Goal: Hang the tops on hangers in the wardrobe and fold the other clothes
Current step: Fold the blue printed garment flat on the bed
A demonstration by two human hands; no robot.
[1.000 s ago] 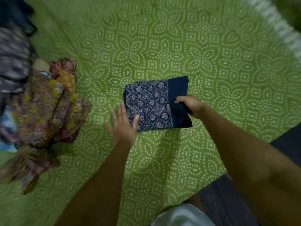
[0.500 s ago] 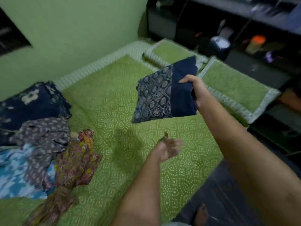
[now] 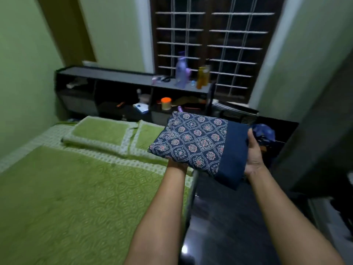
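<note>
A folded navy cloth (image 3: 198, 142) with a white-and-pink medallion print and a plain navy band is held level in the air, over the right edge of the bed. My left hand (image 3: 176, 165) is beneath its near-left corner and carries it from below; its fingers are hidden and none shows over the top. My right hand (image 3: 253, 156) grips the plain navy band at the right side, thumb up along the edge and fingers tucked under the cloth.
The bed's green quilt (image 3: 80, 197) fills the lower left, with two green pillows (image 3: 101, 131) at its head. Behind them a dark shelf unit (image 3: 118, 77) holds bottles and an orange-lidded jar (image 3: 165, 103) below a barred window. Dark floor (image 3: 225, 217) lies to the right.
The folded cloth has been lifted off the quilt and carried right, toward the bed's head. My left hand moved under it. The view has swung up and the pile of clothes is out of sight.
</note>
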